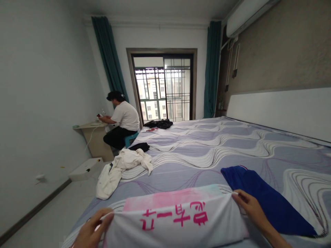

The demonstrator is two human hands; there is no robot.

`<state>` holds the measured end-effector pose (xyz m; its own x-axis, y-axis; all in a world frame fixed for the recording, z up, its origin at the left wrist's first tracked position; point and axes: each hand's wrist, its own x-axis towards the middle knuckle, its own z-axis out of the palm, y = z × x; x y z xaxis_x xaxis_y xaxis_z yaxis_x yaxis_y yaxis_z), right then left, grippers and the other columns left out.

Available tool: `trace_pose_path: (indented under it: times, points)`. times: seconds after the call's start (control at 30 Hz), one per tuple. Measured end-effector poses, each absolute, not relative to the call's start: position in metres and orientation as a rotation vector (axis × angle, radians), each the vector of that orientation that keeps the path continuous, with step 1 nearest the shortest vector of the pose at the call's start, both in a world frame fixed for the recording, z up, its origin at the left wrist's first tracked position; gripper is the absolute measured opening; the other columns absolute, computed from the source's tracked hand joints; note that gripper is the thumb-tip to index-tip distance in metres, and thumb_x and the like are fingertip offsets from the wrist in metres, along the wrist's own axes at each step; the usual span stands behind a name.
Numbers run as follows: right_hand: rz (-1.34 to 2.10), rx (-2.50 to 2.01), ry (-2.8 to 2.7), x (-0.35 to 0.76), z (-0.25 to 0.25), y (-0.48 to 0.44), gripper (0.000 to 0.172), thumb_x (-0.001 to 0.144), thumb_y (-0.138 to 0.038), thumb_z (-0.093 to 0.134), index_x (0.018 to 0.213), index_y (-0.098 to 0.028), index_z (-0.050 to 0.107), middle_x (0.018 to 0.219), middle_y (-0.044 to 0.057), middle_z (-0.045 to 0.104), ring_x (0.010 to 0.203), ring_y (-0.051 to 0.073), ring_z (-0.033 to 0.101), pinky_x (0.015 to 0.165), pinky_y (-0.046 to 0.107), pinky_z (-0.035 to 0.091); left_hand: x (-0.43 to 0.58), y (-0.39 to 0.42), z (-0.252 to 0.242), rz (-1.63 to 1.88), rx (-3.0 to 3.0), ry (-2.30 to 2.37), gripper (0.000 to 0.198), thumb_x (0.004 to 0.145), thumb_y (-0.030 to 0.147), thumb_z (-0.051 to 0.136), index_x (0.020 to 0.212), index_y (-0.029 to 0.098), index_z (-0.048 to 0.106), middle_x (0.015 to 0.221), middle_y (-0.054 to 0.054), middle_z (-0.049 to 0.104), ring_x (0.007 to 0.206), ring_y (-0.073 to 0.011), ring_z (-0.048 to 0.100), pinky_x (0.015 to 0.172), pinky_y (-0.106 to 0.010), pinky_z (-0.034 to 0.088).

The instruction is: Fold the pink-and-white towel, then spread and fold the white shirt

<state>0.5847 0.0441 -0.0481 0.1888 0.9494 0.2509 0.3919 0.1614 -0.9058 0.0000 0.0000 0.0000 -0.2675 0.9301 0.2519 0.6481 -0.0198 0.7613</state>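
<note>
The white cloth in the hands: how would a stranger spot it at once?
Find the big patterned bed and look at its nearest part. There the left hand and right hand hold the white cloth between them. Unlike the dark blue cloth beside it, it bears bright pink characters.

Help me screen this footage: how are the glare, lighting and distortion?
In the head view, daylight partly washes out the scene behind the dark-framed glass sliding door; in the head view, the plain pale left wall looks dim; in the head view, the left teal fabric curtain leans, probably from wide-angle distortion.
</note>
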Motion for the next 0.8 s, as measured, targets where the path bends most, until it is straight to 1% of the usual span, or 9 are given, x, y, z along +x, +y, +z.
trace_pose_path:
  times: [0.03,0.1,0.23,0.33,0.4,0.5,0.63,0.8]
  points:
    - [0.697,-1.394,-1.388,0.58,-0.055,0.062,0.047,0.072,-0.065,0.061,0.076,-0.019,0.07,0.072,0.003,0.068,0.072,0.021,0.062,0.065,0.026,0.049,0.004,0.021,-0.005,1.153,1.628,1.887,0.056,0.064,0.076,0.057,0.079,0.024,0.069,0.083,0.0,0.073,0.078,-0.0239,0.067,0.07,-0.031,0.054]
    - [0.712,-1.404,-1.415,0.573,-0.073,0.092,0.05,0.071,-0.066,0.059,0.073,-0.017,0.07,0.07,0.004,0.069,0.07,0.022,0.061,0.064,0.028,0.048,0.011,0.055,-0.021,1.112,1.617,1.865,0.06,0.067,0.078,0.05,0.075,0.021,0.068,0.072,0.0,0.071,0.07,-0.0221,0.064,0.065,-0.03,0.051]
    - [0.595,-1.547,-1.477,0.573,-0.107,0.119,0.05,0.074,-0.065,0.054,0.074,-0.018,0.072,0.072,0.004,0.071,0.071,0.022,0.062,0.067,0.029,0.048,0.015,0.085,-0.059,1.094,1.572,2.014,0.057,0.068,0.074,0.049,0.072,0.021,0.066,0.063,0.001,0.068,0.068,-0.0216,0.062,0.064,-0.029,0.047]
    - [0.594,-1.604,-1.492,0.574,-0.111,0.121,0.05,0.076,-0.063,0.051,0.081,-0.018,0.073,0.08,0.005,0.074,0.079,0.023,0.065,0.073,0.029,0.049,0.007,0.09,-0.074,1.041,1.522,2.098,0.05,0.072,0.068,0.05,0.077,0.021,0.068,0.065,0.002,0.069,0.071,-0.0217,0.063,0.066,-0.029,0.046]
    - [0.598,-1.639,-1.488,0.575,-0.107,0.122,0.052,0.075,-0.065,0.051,0.082,-0.018,0.073,0.083,0.005,0.074,0.082,0.024,0.065,0.074,0.03,0.049,0.0,0.093,-0.076,1.003,1.498,2.099,0.049,0.073,0.066,0.051,0.081,0.021,0.068,0.069,0.001,0.071,0.074,-0.0227,0.065,0.068,-0.03,0.046]
    - [0.582,-1.712,-1.462,0.575,-0.102,0.128,0.054,0.073,-0.067,0.05,0.08,-0.018,0.073,0.078,0.005,0.074,0.078,0.025,0.066,0.071,0.03,0.049,-0.008,0.099,-0.076,0.979,1.465,2.112,0.051,0.073,0.066,0.051,0.085,0.02,0.069,0.075,0.0,0.073,0.079,-0.024,0.066,0.072,-0.031,0.048]
    - [0.538,-1.799,-1.473,0.573,-0.103,0.136,0.052,0.072,-0.065,0.049,0.077,-0.02,0.073,0.071,0.004,0.072,0.073,0.023,0.065,0.068,0.029,0.048,-0.007,0.104,-0.077,0.971,1.462,2.127,0.051,0.072,0.065,0.051,0.084,0.019,0.07,0.077,-0.001,0.074,0.08,-0.0243,0.067,0.072,-0.031,0.049]
    - [0.502,-1.862,-1.538,0.578,-0.109,0.142,0.049,0.078,-0.063,0.045,0.081,-0.021,0.072,0.076,0.004,0.073,0.076,0.023,0.066,0.071,0.029,0.047,-0.004,0.109,-0.076,0.897,1.477,2.201,0.047,0.076,0.061,0.047,0.086,0.021,0.07,0.08,-0.003,0.075,0.08,-0.0251,0.068,0.071,-0.033,0.05]
